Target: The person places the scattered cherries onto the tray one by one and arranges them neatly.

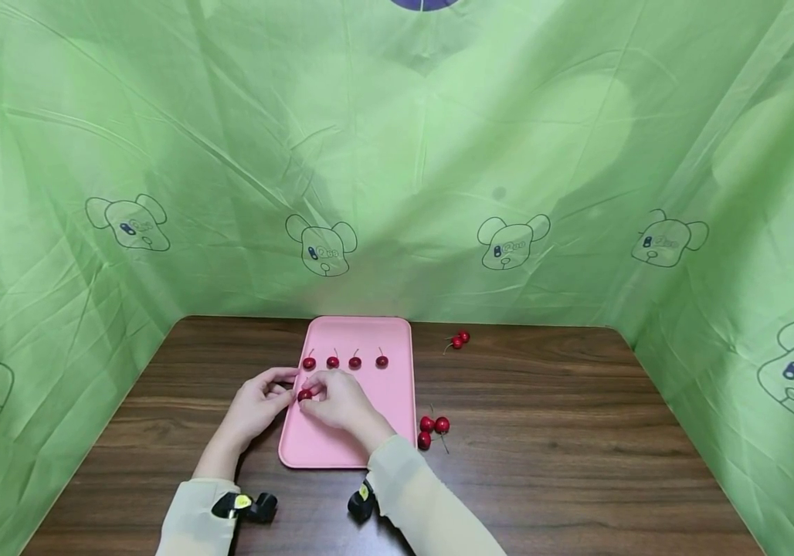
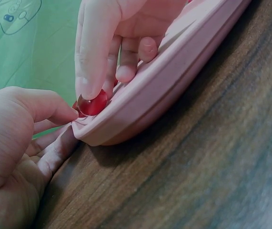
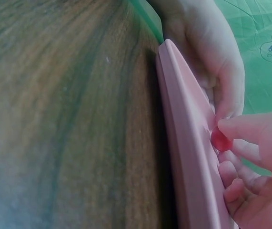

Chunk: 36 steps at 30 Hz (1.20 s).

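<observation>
Four cherries (image 1: 344, 361) sat in a row across the far part of the pink tray (image 1: 397, 401), and the right hand (image 1: 341, 401) pinched a fifth cherry (image 1: 305, 394) at the tray's left edge, starting a second row, while the left hand (image 1: 258, 401) steadied that rim with curled fingers. Judging by this, the work was under halfway: three cherries (image 1: 432, 429) lay on the table (image 1: 578, 432) just right of the tray and two more (image 1: 459, 340) near its far right corner. No readable writing showed; the green cloth (image 1: 161, 154) carried only cartoon bear outlines.
</observation>
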Available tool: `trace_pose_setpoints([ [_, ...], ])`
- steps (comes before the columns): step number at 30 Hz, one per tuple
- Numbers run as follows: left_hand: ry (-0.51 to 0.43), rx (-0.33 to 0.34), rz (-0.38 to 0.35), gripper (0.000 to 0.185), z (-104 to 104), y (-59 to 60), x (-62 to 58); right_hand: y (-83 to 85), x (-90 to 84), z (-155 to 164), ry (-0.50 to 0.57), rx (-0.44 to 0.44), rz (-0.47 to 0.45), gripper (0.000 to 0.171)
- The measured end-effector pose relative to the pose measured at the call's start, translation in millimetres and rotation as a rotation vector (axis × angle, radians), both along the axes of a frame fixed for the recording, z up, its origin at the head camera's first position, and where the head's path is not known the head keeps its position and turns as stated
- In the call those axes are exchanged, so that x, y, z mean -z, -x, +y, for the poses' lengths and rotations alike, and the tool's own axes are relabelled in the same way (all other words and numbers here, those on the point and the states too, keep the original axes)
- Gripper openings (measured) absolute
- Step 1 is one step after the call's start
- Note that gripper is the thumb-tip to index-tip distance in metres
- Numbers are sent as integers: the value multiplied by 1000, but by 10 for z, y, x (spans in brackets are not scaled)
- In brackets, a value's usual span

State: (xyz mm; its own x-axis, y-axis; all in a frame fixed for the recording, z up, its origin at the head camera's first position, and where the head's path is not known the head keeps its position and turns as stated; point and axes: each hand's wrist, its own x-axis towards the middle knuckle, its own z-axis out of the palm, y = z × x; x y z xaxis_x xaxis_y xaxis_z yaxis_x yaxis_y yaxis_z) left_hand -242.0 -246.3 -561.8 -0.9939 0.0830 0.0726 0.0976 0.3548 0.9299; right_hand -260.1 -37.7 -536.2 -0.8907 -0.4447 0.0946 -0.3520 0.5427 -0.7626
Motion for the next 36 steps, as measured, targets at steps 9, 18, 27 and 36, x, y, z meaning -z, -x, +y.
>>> trace_pose_setpoints([
  [9,-9,-1,-5,38,6,0,0,-11,-80,90,17,4,-37,35],
  [18,-9,-2,2,39,9,-4,0,-13,-238,251,56,-18,-33,32],
  [27,-9,-9,0,40,13,-25,-30,-16,-429,405,54,-63,-11,36],
  [36,-9,-14,-7,41,26,-25,-30,-39,-571,639,79,-74,-10,35],
])
